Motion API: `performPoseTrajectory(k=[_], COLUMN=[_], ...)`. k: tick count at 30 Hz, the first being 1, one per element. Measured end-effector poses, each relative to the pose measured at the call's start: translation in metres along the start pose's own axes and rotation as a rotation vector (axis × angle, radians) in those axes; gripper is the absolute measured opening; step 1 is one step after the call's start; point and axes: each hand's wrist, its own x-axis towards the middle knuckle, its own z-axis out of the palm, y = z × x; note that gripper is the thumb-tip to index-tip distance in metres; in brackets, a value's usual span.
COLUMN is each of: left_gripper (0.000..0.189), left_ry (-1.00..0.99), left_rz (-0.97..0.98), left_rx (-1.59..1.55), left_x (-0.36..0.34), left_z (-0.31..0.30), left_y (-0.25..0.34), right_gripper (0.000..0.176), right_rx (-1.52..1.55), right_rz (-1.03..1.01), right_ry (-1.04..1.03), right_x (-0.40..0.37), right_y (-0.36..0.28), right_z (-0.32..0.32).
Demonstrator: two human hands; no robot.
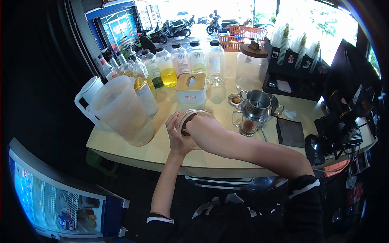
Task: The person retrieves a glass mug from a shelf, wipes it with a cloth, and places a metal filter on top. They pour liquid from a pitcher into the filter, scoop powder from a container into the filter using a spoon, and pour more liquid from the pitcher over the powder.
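Note:
A clear glass jar [187,133] stands tilted on the beige counter [162,150] in front of me. My left hand [175,135] wraps around its left side. My right hand [200,125] reaches into the jar's wide mouth, fingers closed on something brown inside; what it is I cannot tell. Just beyond the jar sits a white box with a wooden lid [191,88]. To the right stands a metal drip filter [256,103] on a glass mug [248,123] holding dark liquid.
A large translucent pitcher [121,111] stands at the left. Several bottles of yellow and clear liquid [168,67] line the back. A big lidded glass jar [251,67], stacked cups [298,48], a dark cloth [291,133] and a black machine [344,113] fill the right.

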Motion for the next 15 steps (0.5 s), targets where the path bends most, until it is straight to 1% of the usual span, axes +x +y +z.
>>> performPoseTrajectory(k=[1,3,4,6,7,9,11,13,15], left_gripper=[0.109,0.110,0.110,0.109,0.108,0.108,0.108,0.108,0.108], left_ry=[0.007,-0.016,-0.040,-0.051,-0.063,-0.044,-0.024,0.062,0.061], left_rz=[0.004,-0.017,-0.040,-0.067,-0.096,-0.126,-0.157,-0.195,-0.185], left_rx=[0.017,0.042,0.069,0.093,0.117,0.071,0.024,-0.058,-0.009], left_x=[0.000,0.002,0.003,0.004,0.003,0.002,-0.003,-0.010,-0.007], left_z=[0.001,-0.002,-0.002,-0.002,-0.001,0.001,0.006,0.010,0.005], left_y=[0.000,0.004,0.006,0.006,0.005,0.002,-0.005,-0.014,-0.008], right_gripper=[0.018,0.012,0.012,0.012,0.012,0.010,0.013,0.016,0.021], right_rx=[-0.001,0.000,-0.001,0.074,0.072,0.117,0.155,0.193,0.271], right_rz=[0.000,0.033,0.033,-0.010,-0.011,-0.006,0.024,0.055,0.098], right_ry=[0.001,-0.124,-0.123,-0.027,-0.027,0.074,0.067,0.061,0.085], right_x=[-0.002,-0.004,-0.006,-0.010,-0.012,-0.014,-0.017,-0.017,-0.016], right_y=[-0.003,-0.007,-0.006,-0.001,0.000,0.002,0.001,0.007,0.017], right_z=[-0.007,-0.022,-0.023,-0.025,-0.026,-0.029,-0.041,-0.047,-0.050])
